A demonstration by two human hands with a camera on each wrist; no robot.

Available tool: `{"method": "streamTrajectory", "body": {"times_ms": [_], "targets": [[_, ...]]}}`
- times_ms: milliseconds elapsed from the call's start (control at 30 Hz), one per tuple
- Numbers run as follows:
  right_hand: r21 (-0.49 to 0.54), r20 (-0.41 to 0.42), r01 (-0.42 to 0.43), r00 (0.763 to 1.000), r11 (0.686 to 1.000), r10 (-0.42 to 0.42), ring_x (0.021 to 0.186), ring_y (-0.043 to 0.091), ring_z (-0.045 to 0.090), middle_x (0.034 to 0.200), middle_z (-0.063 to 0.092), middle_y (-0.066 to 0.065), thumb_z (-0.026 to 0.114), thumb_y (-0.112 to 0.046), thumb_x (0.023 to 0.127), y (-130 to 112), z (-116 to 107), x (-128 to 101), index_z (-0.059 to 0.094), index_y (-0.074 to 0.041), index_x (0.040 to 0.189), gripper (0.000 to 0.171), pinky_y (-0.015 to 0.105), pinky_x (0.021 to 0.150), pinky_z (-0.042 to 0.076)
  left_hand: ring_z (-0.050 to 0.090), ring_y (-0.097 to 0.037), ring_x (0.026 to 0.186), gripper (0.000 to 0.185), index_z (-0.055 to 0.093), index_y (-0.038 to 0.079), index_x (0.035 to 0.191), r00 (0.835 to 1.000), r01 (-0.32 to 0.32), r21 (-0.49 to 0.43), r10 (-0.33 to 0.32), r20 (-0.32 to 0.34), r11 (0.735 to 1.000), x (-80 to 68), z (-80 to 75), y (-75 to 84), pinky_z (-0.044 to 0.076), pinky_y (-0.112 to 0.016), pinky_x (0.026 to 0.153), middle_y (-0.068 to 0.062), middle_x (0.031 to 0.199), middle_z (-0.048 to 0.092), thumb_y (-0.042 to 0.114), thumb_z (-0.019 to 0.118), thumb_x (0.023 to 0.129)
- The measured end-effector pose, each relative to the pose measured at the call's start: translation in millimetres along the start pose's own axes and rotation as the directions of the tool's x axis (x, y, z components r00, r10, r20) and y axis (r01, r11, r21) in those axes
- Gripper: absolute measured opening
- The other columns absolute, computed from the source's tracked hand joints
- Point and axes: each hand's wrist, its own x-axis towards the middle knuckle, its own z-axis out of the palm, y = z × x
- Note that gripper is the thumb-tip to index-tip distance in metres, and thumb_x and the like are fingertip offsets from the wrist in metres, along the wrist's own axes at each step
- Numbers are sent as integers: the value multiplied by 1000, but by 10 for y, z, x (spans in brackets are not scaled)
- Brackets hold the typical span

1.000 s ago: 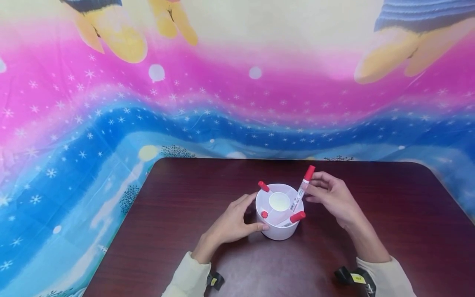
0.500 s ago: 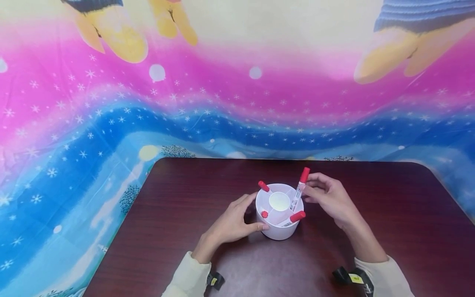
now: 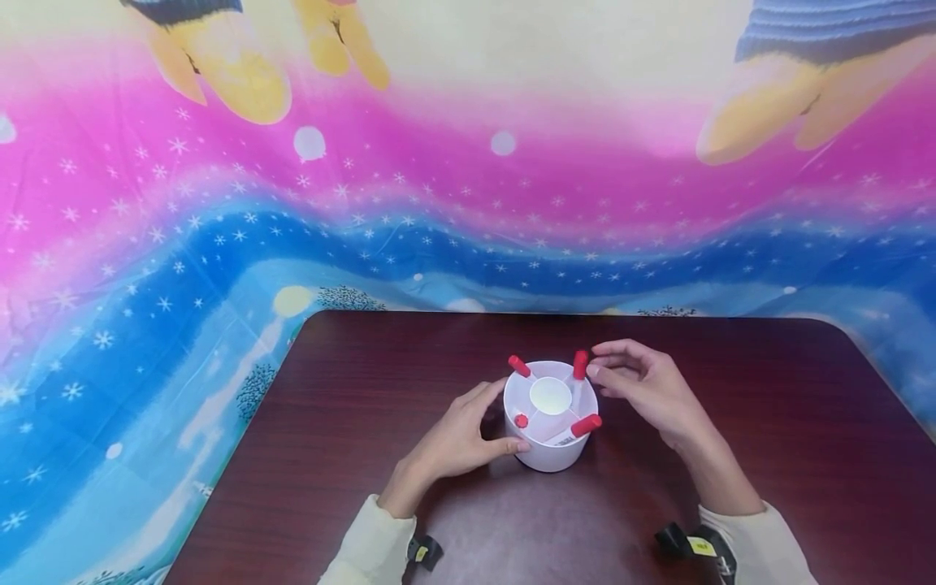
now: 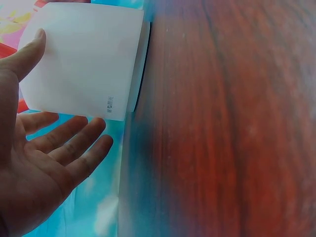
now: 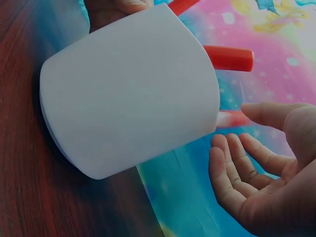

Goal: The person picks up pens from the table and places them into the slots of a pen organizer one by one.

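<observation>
A round white pen holder (image 3: 551, 459) with a raised round centre and divided compartments stands upright on the table. Several red-capped white markers lean in it, among them a back-right marker (image 3: 580, 366) and a front-right marker (image 3: 587, 426). My left hand (image 3: 457, 439) rests on the holder's left side, thumb at the front wall; in the left wrist view its fingers (image 4: 79, 140) lie fairly straight against the wall. Beside the back-right marker is my right hand (image 3: 647, 390), fingers loosely bent and holding nothing. In the right wrist view that marker's cap (image 5: 237, 118) is blurred, close to the thumb.
The dark reddish-brown wooden table (image 3: 366, 349) has rounded far corners. Behind it hangs a colourful pink and blue cloth backdrop (image 3: 439, 195) with snowflakes. Black straps with yellow labels, such as the right strap (image 3: 698, 546), sit at both wrists.
The back-right marker has gone from standing tall in the right hand's pinch to sitting lower in the holder. The right hand has let go of it. The left hand has stayed put.
</observation>
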Motion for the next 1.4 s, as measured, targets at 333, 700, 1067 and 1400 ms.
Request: {"method": "streamTrajectory", "body": {"times_ms": [333, 700, 1067, 1400], "targets": [[-11, -24, 2, 1000, 1000, -3, 99, 17, 76, 115, 71, 5, 72, -23, 104, -18, -57, -21, 59, 2, 142, 47, 26, 85, 65, 59, -14, 133, 97, 38, 32, 167, 1000, -16, 3, 16, 0, 1000, 5, 9, -21, 55, -44, 113, 4, 147, 61, 56, 86, 86], [-28, -36, -6, 999, 1000, 5, 99, 12, 76, 123, 71, 13, 72, -26, 105, -38, -93, -20, 59, -1, 144, 48, 25, 86, 64, 59, -14, 132, 97, 38, 32, 167, 1000, -6, 12, 6, 1, 1000, 8, 8, -11, 56, -44, 112, 4, 146, 61, 59, 85, 86], [5, -45, 21, 999, 1000, -20, 95, 6, 75, 114, 73, 1, 71, -22, 105, -53, -121, -19, 59, 3, 142, 46, 24, 85, 64, 57, -16, 134, 96, 38, 34, 166, 1000, 5, 27, -5, -2, 1000, -4, -3, -8, 55, -49, 113, 4, 147, 60, 59, 84, 86], [27, -47, 51, 998, 998, -49, 96, 7, 76, 106, 72, -14, 70, -20, 106, -63, -150, -39, 60, 4, 139, 42, 24, 84, 64, 55, -20, 143, 92, 40, 27, 166, 999, -32, 38, 32, 1, 999, 1, -11, -13, 50, -52, 119, 4, 153, 60, 52, 84, 90]]}}
